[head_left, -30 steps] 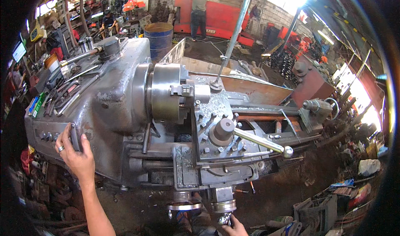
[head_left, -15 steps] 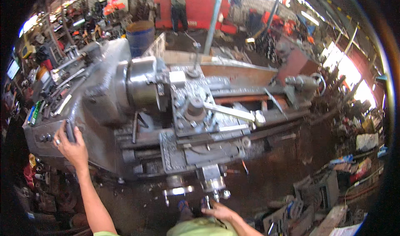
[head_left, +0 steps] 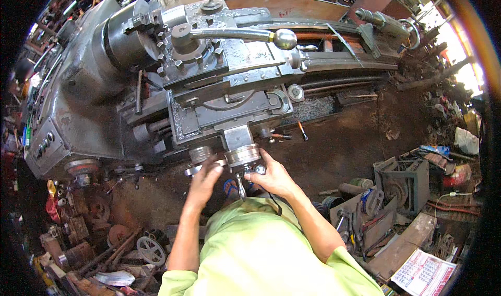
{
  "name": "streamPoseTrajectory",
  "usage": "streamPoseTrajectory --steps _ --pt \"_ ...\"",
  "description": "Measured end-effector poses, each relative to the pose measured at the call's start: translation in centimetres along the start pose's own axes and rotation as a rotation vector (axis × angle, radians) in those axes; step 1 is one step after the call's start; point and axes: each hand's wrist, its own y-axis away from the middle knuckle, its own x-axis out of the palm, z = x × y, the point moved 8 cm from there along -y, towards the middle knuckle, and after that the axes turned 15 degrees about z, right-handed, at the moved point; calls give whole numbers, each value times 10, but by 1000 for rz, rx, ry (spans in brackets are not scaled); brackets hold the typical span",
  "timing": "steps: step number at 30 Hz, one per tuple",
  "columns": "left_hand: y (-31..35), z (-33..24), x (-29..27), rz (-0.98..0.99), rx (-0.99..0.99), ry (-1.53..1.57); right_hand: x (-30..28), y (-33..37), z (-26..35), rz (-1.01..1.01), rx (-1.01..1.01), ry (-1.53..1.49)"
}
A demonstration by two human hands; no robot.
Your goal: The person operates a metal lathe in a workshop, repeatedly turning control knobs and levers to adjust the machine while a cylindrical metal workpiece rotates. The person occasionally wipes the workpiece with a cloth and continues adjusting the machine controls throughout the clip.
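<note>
A large grey metal lathe point(head_left: 83, 82) fills the area in front of me. My right hand point(head_left: 275, 178) wraps the right side of the ball-handled crank handwheel point(head_left: 243, 155) at the front of the cross slide, thumb and fingers against it. Beside it, my left hand point(head_left: 203, 185) is at the carriage handwheel point(head_left: 194, 169); its fingers are smeared by motion, so I cannot tell its grip. Above them sits the chip-strewn tool post point(head_left: 182, 40), whose long lever ends in a shiny ball knob point(head_left: 285, 39). The chuck point(head_left: 122, 37) is at the left.
The tailstock point(head_left: 383, 24) stands at the far right of the bed. Control knobs point(head_left: 46, 142) sit on the headstock front. Scrap parts and a spoked white wheel point(head_left: 151, 250) lie at lower left; a metal box frame point(head_left: 404, 184) and a printed sheet point(head_left: 424, 273) at lower right.
My left hand has left the headstock's control panel and come right to the carriage handwheel. My right hand has moved up onto the crank handwheel. The view has tilted down and closer.
</note>
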Motion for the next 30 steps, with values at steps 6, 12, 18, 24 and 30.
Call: streamPoseTrajectory --steps 6,12,18,24,30 --pt "-24 37 48 138 -11 411 -4 -2 11 -24 37 124" --pt "-31 47 59 132 -13 590 -4 -5 10 30 22 90" --pt "-32 42 64 165 41 612 -4 -4 8 107 -37 -35" --pt "-33 28 60 133 57 411 13 -19 -30 389 -133 -837" --pt "-30 12 62 71 46 357 25 -35 -54 577 -258 -1084"
